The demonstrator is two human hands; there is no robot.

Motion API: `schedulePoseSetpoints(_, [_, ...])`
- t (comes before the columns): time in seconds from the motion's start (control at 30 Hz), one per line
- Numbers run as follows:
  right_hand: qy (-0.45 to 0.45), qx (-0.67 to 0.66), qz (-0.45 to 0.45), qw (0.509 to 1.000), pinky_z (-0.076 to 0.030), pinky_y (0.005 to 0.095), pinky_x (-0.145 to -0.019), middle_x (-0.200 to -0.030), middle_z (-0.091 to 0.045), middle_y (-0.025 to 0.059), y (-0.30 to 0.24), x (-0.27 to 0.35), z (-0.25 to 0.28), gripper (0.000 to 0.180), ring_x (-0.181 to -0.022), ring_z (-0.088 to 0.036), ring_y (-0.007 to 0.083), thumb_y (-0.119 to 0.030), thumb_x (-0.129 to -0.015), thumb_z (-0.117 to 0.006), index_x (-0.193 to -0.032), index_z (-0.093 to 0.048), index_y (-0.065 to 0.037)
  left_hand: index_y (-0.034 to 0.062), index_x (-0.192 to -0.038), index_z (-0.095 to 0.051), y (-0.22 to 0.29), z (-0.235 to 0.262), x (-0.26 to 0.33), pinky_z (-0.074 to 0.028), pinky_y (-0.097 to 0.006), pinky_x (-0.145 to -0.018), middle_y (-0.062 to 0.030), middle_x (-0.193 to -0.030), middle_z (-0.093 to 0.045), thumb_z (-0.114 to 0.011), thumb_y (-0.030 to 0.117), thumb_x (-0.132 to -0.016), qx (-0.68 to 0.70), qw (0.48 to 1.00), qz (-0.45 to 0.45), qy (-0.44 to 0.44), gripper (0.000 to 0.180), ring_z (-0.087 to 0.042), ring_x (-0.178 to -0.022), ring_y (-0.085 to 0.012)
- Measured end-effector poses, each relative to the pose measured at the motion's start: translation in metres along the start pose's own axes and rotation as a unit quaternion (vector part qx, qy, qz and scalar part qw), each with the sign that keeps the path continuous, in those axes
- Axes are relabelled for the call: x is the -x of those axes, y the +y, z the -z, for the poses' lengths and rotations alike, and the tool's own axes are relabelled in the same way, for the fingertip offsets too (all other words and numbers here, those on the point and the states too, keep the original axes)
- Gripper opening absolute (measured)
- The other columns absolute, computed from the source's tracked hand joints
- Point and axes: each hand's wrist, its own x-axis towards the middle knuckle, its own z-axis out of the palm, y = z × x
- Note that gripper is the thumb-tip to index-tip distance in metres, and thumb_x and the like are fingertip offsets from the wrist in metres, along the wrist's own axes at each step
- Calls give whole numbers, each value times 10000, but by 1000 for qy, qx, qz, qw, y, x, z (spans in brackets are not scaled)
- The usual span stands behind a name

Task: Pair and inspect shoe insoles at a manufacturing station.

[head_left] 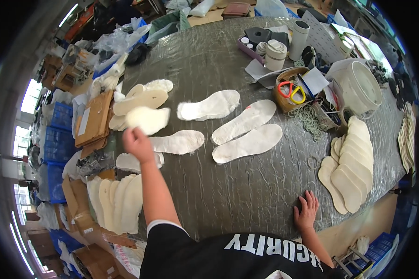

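Observation:
My left hand (138, 143) is at the left of the table, fingers curled at the end of a fluffy cream insole (150, 121), which looks slightly blurred. Beyond it lie more overlapping insoles (142, 101). Just right of that hand rests a single insole (180, 142), and another insole (131, 162) is partly hidden by my forearm. Toward the middle, a fleecy insole (210, 105) lies apart from two side-by-side insoles (246, 143). My right hand (307, 210) lies on the table's near edge, fingers spread and holding nothing, left of a fanned stack of insoles (354, 172).
Along the left edge stand a row of insoles (115, 204) and brown cardboard pieces (94, 120). At the far right are a tub with red and yellow scissors (291, 92), rubber bands (307, 118), a white bucket (361, 88), a cylinder (299, 39) and a lidded cup (275, 56).

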Motion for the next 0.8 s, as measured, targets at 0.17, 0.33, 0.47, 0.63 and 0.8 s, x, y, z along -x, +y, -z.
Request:
schedulePoseSetpoints(0.17, [5, -2, -9, 1000, -219, 488, -1096, -1363, -433, 162, -1, 3, 3, 453, -1326, -337, 340, -169, -717, -695, -1137, -545, -85, -61, -961, -595, 61, 104, 0, -471, -269, -669, -77, -825, -616, -580, 31, -883, 60, 993, 102, 3, 121, -560, -731, -130])
schedulePoseSetpoints(0.33, [48, -81, -27, 995, -266, 493, -1072, -1344, -449, 170, 4, 5, 7, 466, -1279, -397, 341, -182, -698, -726, -1121, -558, -80, -64, -1134, -590, 184, 139, 37, -490, -307, -614, -131, -809, -616, -618, -10, -832, -47, 994, -35, -91, 308, -598, -708, -232])
schedulePoseSetpoints(0.47, [87, -178, -18, 980, -301, 501, -1054, -1322, -467, 169, 13, 5, -5, 403, -1229, -432, 351, -195, -749, -709, -1109, -564, -84, -60, -1089, -596, 260, 118, 122, -489, -375, -659, -150, -829, -612, -635, 21, -817, 5, 901, -46, -431, 287, -596, -724, -309])
schedulePoseSetpoints(0.63, [181, -238, -22, 954, -372, 454, -989, -1241, -527, 140, 41, 20, 7, 302, -1159, -477, 351, -136, -753, -697, -1032, -593, -92, -17, -1142, -565, 329, 65, 260, -456, -425, -817, -199, -951, -592, -624, 49, -819, 219, 732, -102, -637, 335, -553, -935, -355])
schedulePoseSetpoints(0.8, [378, -129, -236, 886, -370, 447, -952, -1148, -575, 163, 148, 55, 51, 281, -1091, -504, 347, -101, -737, -671, -1004, -604, -44, 7, -1042, -527, 373, 47, 316, -434, -430, -759, -164, -908, -573, -600, 45, -818, 237, 724, -128, -635, 238, -537, -872, -352])
